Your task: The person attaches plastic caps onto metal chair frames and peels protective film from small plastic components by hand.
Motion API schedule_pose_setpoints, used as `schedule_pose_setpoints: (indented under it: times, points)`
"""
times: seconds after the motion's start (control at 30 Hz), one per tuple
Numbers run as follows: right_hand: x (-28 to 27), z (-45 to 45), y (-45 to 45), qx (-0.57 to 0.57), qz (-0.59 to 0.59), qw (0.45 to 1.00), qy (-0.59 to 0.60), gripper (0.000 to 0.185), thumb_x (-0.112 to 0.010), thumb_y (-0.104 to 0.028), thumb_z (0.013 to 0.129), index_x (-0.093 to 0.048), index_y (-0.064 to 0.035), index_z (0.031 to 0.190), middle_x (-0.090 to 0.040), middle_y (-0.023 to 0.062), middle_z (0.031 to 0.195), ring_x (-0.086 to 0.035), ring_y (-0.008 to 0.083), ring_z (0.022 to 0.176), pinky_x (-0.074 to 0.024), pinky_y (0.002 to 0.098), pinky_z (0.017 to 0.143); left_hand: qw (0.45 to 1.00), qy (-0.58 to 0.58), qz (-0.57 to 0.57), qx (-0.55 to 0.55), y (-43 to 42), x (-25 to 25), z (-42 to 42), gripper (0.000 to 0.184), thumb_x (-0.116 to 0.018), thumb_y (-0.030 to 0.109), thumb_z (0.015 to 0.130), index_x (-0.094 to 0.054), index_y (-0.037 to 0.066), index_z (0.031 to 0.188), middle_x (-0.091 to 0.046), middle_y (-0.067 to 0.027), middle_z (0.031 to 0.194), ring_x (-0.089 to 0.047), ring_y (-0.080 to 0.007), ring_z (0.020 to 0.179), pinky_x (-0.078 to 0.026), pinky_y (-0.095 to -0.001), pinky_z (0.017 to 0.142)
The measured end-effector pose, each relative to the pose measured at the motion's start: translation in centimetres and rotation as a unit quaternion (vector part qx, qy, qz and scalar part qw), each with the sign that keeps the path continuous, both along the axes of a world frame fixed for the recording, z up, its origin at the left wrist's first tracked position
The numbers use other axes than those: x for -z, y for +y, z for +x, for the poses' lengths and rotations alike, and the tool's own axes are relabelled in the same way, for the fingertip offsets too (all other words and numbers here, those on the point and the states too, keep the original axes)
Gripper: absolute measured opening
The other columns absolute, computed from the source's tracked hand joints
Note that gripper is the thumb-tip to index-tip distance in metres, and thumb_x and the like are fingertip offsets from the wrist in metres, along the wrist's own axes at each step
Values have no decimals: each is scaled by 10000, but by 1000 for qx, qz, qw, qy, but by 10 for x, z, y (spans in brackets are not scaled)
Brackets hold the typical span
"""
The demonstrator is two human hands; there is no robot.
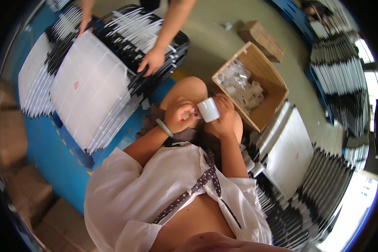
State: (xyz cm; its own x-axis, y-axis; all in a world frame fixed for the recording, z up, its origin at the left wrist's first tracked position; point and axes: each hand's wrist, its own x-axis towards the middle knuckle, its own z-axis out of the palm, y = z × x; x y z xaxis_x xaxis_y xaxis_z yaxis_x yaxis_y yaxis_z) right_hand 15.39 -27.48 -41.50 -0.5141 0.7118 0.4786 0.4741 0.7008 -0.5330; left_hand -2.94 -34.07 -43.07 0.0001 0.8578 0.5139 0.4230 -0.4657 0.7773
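Hold the white cylinder (208, 110) steady over your knees (191, 88), firmly gripped by your right hand (225, 111) and turned toward your left hand (181, 115), curled just beside it, whether empty I cannot tell, clear of the open cardboard carton (269, 82) beyond.

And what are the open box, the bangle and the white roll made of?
Open box: probably cardboard, matt brown with thin, flat walls. Bangle: perhaps stone or plastic, smooth and pale green. White roll: maybe plastic film or smooth paper, with a soft sheen.
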Motion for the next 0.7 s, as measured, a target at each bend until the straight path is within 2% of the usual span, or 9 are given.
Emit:
schedule_pose_setpoints:
  times: [0.07, 0.2, 0.27, 0.33, 0.37, 0.5, 0.6, 0.63, 0.7]
  points:
    - [4, 1, 0, 1, 24, 1000, -8, 399, -587, -124, 591, -609, -22, 975, -614, 145, 918, -552, 327, 952, -426, 419, 849, 1000, -8, -27, 4, -2, -3, 1, 102, -619, 83, 640, -521, 62, 657, -586, -72, 720, -538, -265, 727, -402, -363, 711]
    - [-5, 0, -7, -2, -44, 999, 22, 502, -608, -114, 633, -557, -28, 1124, -613, 153, 978, -558, 342, 919, -434, 405, 827, 994, -76, -72, 26, -7, 6, 2, 127, -610, 99, 711, -500, 40, 686, -586, -101, 774, -516, -261, 768, -388, -345, 741]
    - [-11, 4, -5, -47, -79, 996, 10, 491, -600, -87, 647, -556, -47, 1134, -611, 146, 972, -554, 341, 918, -428, 398, 832, 990, -108, -68, 59, -8, 13, 2, 121, -594, 108, 763, -499, 38, 732, -589, -98, 782, -512, -248, 773, -386, -337, 735]
    - [-8, 5, -8, -31, -68, 997, -2, 535, -606, -73, 634, -545, -86, 1166, -603, 134, 924, -554, 328, 901, -424, 397, 819, 989, -109, -58, 85, -7, 12, 0, 130, -594, 112, 763, -494, 34, 737, -583, -104, 764, -511, -247, 758, -393, -332, 723]
    - [-9, 6, -8, -29, -66, 997, -6, 545, -606, -69, 631, -542, -93, 1172, -600, 131, 914, -554, 326, 895, -425, 397, 813, 989, -94, -51, 102, -6, 10, -1, 133, -590, 95, 777, -477, 34, 740, -567, -94, 788, -506, -207, 746, -397, -294, 703]
    - [-3, 7, -7, 5, -50, 999, -9, 542, -621, -72, 622, -546, -101, 1158, -590, 121, 889, -554, 318, 880, -425, 398, 803, 943, -308, -89, 89, -15, 17, 2, 127, -570, 13, 801, -447, 43, 812, -521, -80, 905, -474, -135, 765, -386, -234, 707]
    - [-2, 11, -7, 25, -55, 998, -1, 519, -630, -84, 636, -543, -94, 1147, -591, 121, 888, -552, 322, 876, -426, 404, 796, 948, -290, -122, 40, -15, 20, -2, 141, -570, -1, 799, -442, 43, 836, -518, -91, 930, -479, -146, 789, -399, -256, 748]
    - [-4, 12, -5, 28, -53, 998, 3, 509, -633, -88, 642, -542, -92, 1143, -591, 121, 888, -552, 323, 874, -427, 407, 792, 948, -296, -109, 40, -12, 10, 5, 151, -581, -2, 787, -447, 46, 840, -520, -93, 942, -501, -165, 834, -409, -286, 806]
    - [-2, 13, -6, 34, -81, 996, 12, 469, -644, -138, 673, -542, -87, 1128, -595, 114, 898, -551, 333, 865, -433, 415, 777, 984, -158, -76, 36, -8, 22, 1, 368, -678, 235, 767, -514, 5, 1003, -546, -134, 1058, -528, -235, 990, -403, -344, 893]
